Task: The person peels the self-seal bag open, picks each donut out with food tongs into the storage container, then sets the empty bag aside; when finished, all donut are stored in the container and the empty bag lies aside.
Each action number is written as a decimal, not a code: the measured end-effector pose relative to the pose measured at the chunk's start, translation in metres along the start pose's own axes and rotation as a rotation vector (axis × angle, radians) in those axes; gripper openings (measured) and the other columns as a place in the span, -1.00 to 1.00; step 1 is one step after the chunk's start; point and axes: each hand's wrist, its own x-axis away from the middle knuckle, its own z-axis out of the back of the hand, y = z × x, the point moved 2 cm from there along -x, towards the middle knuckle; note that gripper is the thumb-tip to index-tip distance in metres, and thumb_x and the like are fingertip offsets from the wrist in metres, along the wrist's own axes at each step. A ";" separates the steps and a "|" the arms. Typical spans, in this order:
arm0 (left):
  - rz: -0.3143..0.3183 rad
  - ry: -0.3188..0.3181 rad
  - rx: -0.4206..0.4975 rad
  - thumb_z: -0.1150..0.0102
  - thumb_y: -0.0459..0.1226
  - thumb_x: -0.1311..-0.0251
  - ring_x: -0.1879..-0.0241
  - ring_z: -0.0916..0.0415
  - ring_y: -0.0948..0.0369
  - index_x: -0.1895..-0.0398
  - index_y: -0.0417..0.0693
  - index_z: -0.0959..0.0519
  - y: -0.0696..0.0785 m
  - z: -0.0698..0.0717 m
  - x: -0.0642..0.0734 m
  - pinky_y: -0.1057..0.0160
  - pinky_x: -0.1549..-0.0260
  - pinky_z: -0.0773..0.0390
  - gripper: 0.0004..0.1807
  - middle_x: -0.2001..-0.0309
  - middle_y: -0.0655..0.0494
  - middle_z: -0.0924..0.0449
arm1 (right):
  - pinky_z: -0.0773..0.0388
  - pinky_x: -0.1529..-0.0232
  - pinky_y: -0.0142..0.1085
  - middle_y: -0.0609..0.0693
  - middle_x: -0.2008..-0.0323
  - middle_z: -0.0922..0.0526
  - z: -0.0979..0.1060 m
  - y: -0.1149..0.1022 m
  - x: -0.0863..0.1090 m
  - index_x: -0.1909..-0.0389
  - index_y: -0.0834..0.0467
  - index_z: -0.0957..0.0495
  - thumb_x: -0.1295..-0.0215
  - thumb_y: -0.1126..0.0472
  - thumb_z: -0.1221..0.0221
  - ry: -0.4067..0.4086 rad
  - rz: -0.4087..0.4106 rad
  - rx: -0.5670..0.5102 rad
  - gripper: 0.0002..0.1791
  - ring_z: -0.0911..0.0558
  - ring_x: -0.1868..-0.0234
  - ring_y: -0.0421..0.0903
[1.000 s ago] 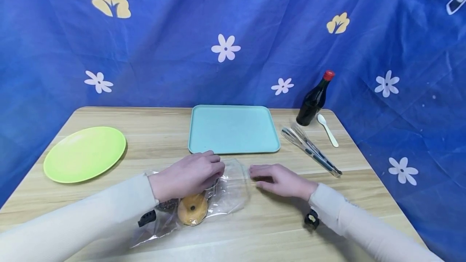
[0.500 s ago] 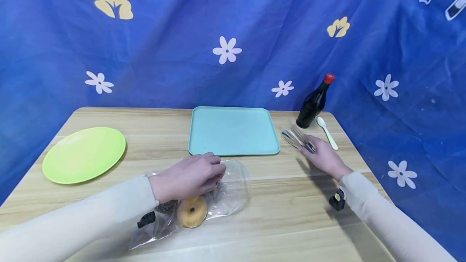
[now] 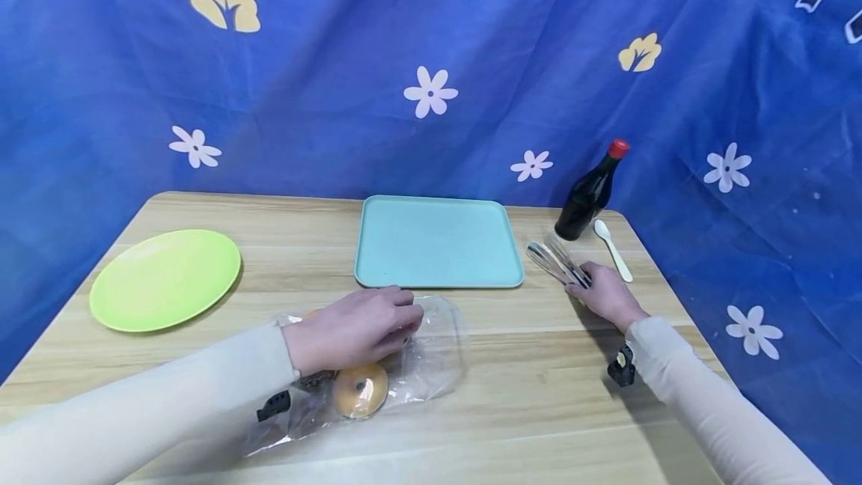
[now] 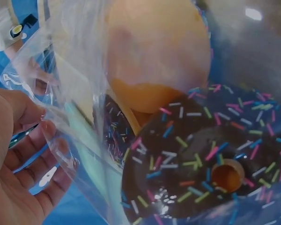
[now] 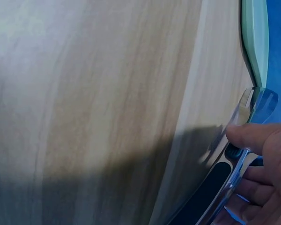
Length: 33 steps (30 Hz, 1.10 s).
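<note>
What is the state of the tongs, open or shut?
Open: in the head view, the far ends of the tongs spread apart beyond the right hand.

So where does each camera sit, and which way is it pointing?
Head: worn on the head, facing forward and down at the table; the left hand, right hand and sleeves show.
Left wrist: worn there, facing the clear bag of donuts; the left hand pinches plastic, the right hand shows behind.
Right wrist: worn there, facing across the table; the right hand grips tongs.
Head and right wrist share the tongs.
</note>
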 end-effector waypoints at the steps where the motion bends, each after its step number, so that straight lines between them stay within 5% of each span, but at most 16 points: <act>1: 0.005 -0.003 0.006 -0.35 -0.31 -0.32 0.35 -0.36 0.33 0.35 0.10 -0.50 0.000 0.000 0.000 0.31 0.32 -0.51 -0.80 0.40 0.30 -0.42 | -0.39 0.42 -0.27 0.08 0.45 -0.59 0.000 0.000 0.000 0.09 0.36 -0.58 -0.37 0.16 -0.33 0.002 0.004 -0.001 -0.68 -0.50 0.47 -0.06; 14: -0.002 -0.004 0.043 -0.28 -0.33 -0.40 0.42 -0.32 0.39 0.36 0.04 -0.51 -0.001 -0.001 -0.003 0.40 0.41 -0.50 -0.82 0.41 0.27 -0.43 | -0.40 0.41 -0.26 0.08 0.44 -0.60 0.012 -0.004 0.004 0.09 0.34 -0.60 -0.35 0.23 -0.33 0.022 0.051 -0.016 -0.73 -0.49 0.46 -0.07; 20: 0.008 -0.006 0.054 -0.27 -0.32 -0.42 0.42 -0.32 0.40 0.34 0.03 -0.51 -0.002 -0.003 -0.003 0.41 0.41 -0.53 -0.83 0.39 0.27 -0.43 | -0.64 0.11 -0.04 0.27 0.09 -0.76 0.024 -0.008 0.015 -0.17 0.40 -0.58 -0.39 0.24 -0.34 0.045 0.167 -0.037 -0.56 -0.72 0.14 0.10; 28: 0.026 -0.007 0.070 -0.22 -0.30 -0.46 0.45 -0.28 0.40 0.34 0.04 -0.49 -0.004 -0.002 -0.002 0.44 0.45 -0.48 -0.83 0.40 0.28 -0.39 | -0.68 0.06 -0.27 0.04 0.09 -0.81 0.023 -0.026 0.029 -0.09 0.24 -0.70 -0.33 0.23 -0.41 -0.125 0.389 -0.140 -0.65 -0.71 0.12 -0.17; 33: 0.030 -0.007 0.077 -0.19 -0.29 -0.49 0.45 -0.25 0.40 0.32 0.03 -0.50 -0.003 -0.001 -0.001 0.44 0.45 -0.44 -0.85 0.41 0.28 -0.37 | -0.68 -0.10 -0.19 0.07 -0.03 -0.80 0.011 -0.047 0.036 -0.12 0.19 -0.71 -0.34 0.13 -0.42 -0.269 0.456 -0.167 -0.61 -0.75 -0.05 0.00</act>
